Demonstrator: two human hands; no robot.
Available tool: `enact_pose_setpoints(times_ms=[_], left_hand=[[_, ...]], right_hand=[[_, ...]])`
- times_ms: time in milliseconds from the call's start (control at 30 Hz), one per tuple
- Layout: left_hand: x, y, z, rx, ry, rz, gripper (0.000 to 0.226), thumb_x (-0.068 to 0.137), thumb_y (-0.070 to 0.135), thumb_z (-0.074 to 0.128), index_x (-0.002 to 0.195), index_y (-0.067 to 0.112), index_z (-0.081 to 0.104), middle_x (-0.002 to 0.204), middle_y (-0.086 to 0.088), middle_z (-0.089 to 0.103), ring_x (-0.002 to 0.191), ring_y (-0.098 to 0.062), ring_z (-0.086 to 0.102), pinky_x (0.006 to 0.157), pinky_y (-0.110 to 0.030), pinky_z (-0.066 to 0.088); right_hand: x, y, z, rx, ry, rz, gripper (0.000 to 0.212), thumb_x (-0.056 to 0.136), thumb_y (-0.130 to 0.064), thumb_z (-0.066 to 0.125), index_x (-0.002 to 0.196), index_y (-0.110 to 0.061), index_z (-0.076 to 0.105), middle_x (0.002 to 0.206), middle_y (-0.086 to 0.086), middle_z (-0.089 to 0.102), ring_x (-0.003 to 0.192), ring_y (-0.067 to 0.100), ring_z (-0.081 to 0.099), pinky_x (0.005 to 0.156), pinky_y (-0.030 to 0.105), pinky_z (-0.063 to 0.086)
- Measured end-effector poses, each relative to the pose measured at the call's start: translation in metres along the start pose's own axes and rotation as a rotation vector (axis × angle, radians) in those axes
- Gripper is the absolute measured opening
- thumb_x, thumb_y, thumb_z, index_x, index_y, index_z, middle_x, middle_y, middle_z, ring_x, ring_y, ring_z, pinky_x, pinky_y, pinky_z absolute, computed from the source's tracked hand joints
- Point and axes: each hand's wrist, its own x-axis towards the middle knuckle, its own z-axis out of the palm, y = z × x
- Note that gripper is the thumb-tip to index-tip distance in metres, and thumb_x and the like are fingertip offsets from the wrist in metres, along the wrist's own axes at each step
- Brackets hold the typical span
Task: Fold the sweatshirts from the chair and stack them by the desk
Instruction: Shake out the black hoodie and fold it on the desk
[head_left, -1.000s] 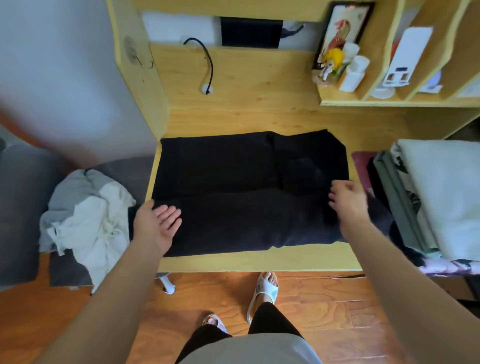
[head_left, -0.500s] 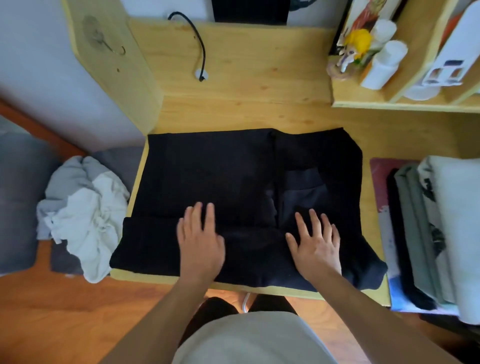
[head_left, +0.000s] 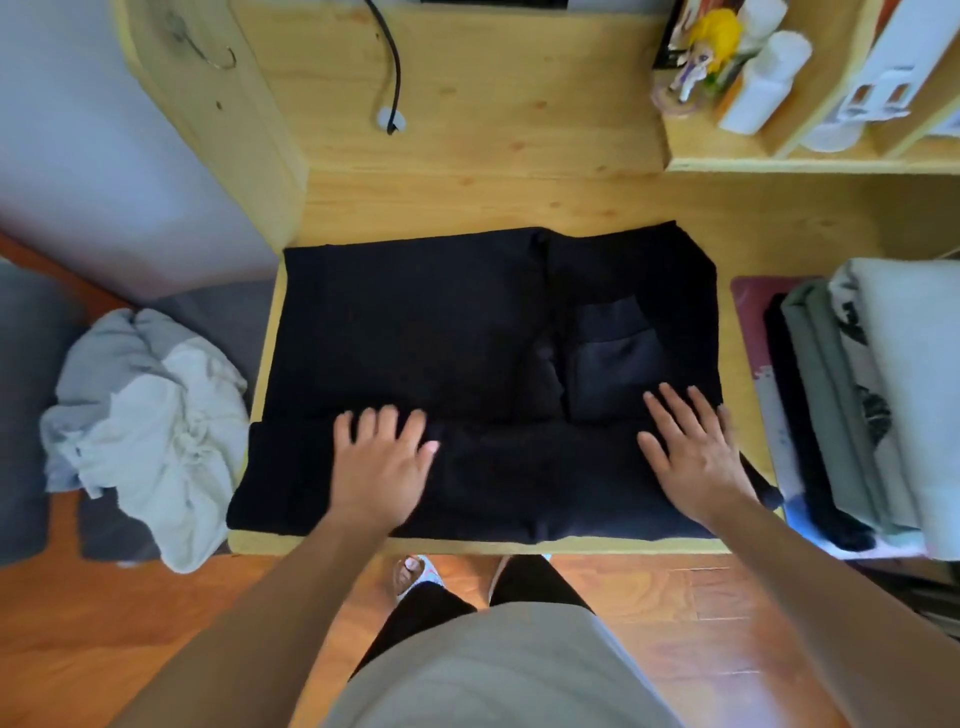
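Black sweatshirt (head_left: 415, 332) spread left-to-right across worktop (head_left: 467, 197); left hand (head_left: 382, 462) and right hand (head_left: 693, 452) pressed flat, fingers straight, on near folded edge.

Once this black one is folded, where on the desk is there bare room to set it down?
Bare wood lies behind the black sweatshirt, from its far edge to the cable hole, between the left side panel and the shelf unit. The right side is crowded by the folded stack. Both hands press the near fold.
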Motion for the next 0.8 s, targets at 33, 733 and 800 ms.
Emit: enact_pose_setpoints(times_ms=[33,733,800], left_hand=[[-0.005,-0.032,0.000,0.053,0.051,-0.029,0.038,0.101,0.046,0.048,0.117,0.017,0.066,0.110,-0.012,0.063,0.106,-0.036,0.057,0.109,-0.060,0.031],[0.005,0.054,-0.046,-0.284,0.255,0.315,0.062,0.086,0.017,0.065,0.146,0.016,0.052,0.156,-0.013,0.042,0.148,-0.035,0.032,0.122,-0.054,0.023],[0.009,0.128,-0.046,-0.342,0.126,0.535,0.056,0.100,0.039,0.047,0.154,0.022,0.042,0.166,-0.007,0.028,0.156,-0.028,0.017,0.127,-0.048,0.013]], right_hand=[[-0.001,-0.002,-0.001,-0.019,0.051,-0.027,0.059,0.101,-0.051,0.028,0.145,-0.018,0.048,0.152,0.006,0.045,0.145,0.030,0.031,0.122,0.051,0.014],[0.067,-0.019,0.001,-0.119,0.328,-0.136,0.042,0.104,-0.033,0.047,0.069,-0.011,0.057,0.067,0.011,0.054,0.063,0.036,0.056,0.058,0.045,0.043],[0.070,-0.021,-0.001,-0.118,0.324,-0.113,0.045,0.106,-0.036,0.043,0.071,-0.012,0.059,0.070,0.010,0.055,0.066,0.036,0.057,0.061,0.046,0.043]])
